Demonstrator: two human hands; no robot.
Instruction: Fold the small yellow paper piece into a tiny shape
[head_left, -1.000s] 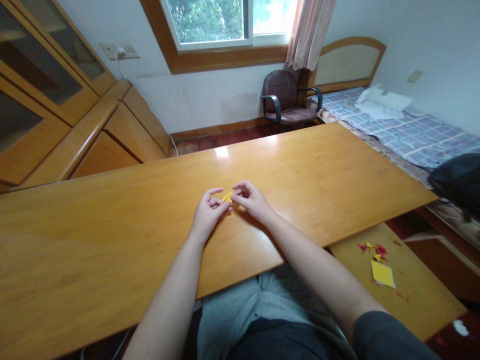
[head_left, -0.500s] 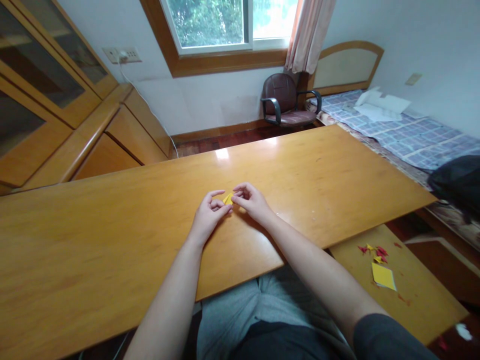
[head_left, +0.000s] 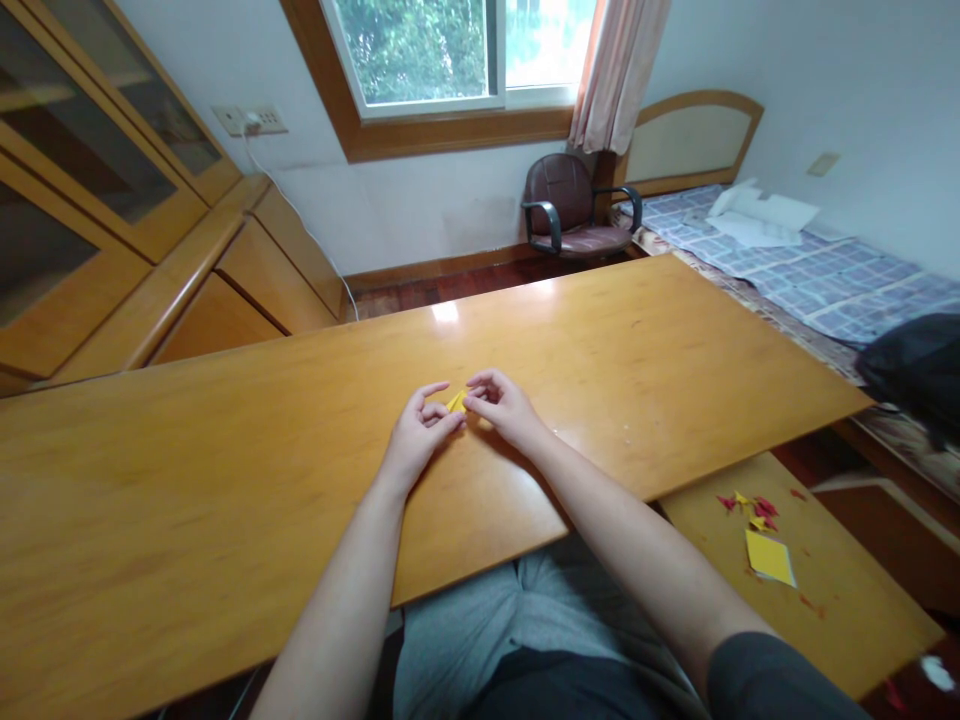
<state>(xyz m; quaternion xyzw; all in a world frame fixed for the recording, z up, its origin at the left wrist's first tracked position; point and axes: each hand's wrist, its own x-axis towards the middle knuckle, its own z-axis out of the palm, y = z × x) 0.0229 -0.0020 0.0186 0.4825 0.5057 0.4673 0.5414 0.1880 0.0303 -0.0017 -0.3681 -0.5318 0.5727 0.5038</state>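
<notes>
A small piece of folded yellow paper [head_left: 457, 402] is held between my two hands, just above the wooden table [head_left: 247, 480]. My left hand [head_left: 421, 425] pinches its left and lower side with thumb and fingers, the index finger stretched out above. From the right, my right hand [head_left: 501, 402] grips the other side between thumb and fingertips. Fingers cover parts of the paper, so its full folded shape is hidden.
On a lower board [head_left: 720, 540] at the right lie a stack of yellow paper squares [head_left: 770, 558] and several small red and yellow folded papers [head_left: 759, 510]. Beyond the table stand a chair [head_left: 570, 205], a bed [head_left: 817, 275] and a cabinet [head_left: 217, 270].
The whole view has shifted down very slightly. Both hands keep their hold on the yellow paper, with hardly any finger movement.
</notes>
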